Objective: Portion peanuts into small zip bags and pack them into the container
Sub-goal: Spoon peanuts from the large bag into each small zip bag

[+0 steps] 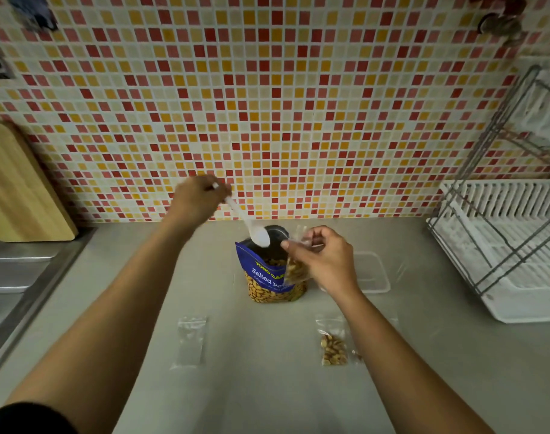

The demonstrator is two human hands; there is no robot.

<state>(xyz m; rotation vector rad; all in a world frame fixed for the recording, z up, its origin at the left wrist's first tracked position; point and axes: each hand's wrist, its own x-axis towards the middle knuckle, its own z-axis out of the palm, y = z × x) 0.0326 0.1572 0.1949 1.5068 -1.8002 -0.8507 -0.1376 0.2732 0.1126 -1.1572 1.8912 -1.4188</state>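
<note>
A blue bag of salted peanuts [267, 278] stands open on the grey counter [267, 386]. My left hand [198, 198] grips the handle of a white plastic spoon [251, 228], whose bowl hangs over the bag's mouth. My right hand [325, 261] pinches a small zip bag [295, 270] partly filled with peanuts, just right of the big bag's opening. An empty small zip bag [190, 341] lies at the front left. A filled small zip bag [333, 346] lies at the front right beside my right forearm. A clear rectangular container [373, 274] sits behind my right hand.
A steel sink [13, 283] runs along the left edge, with a wooden cutting board [20, 189] leaning on the mosaic wall. A white dish rack [505, 245] with a metal frame fills the right side.
</note>
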